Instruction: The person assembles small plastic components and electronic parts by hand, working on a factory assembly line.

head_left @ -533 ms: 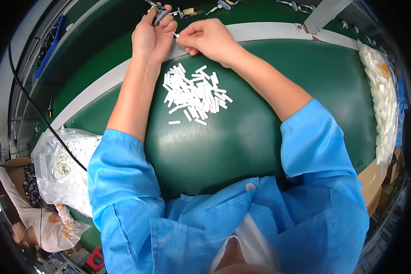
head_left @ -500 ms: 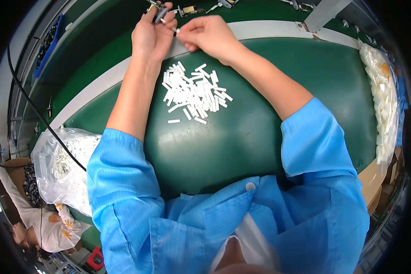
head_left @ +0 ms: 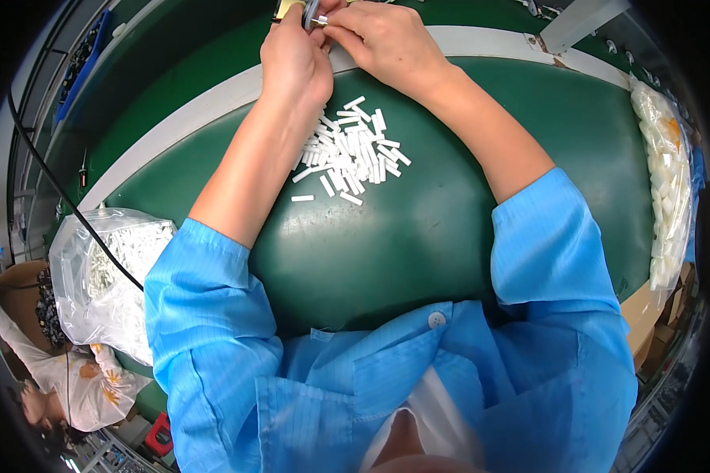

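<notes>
Head view: left hand (head_left: 296,59) and right hand (head_left: 386,39) meet at the far edge of the green worktop (head_left: 450,229). Fingers of both pinch a small metal part (head_left: 314,16) between them. A pile of white sleeves (head_left: 351,150) lies just below the wrists. A clear bag (head_left: 106,276) sits at left.

Two packages show. A clear plastic bag (head_left: 106,276) sits at the left edge of the green bench (head_left: 450,236), beside the blue left sleeve; it is bulging, crumpled and filled with small white pieces, and a black cable crosses over it. A second clear bag (head_left: 667,173), long and narrow, lies along the bench's right edge, packed with pale whitish pieces and some orange near its top. No labels, signs or screens show.
</notes>
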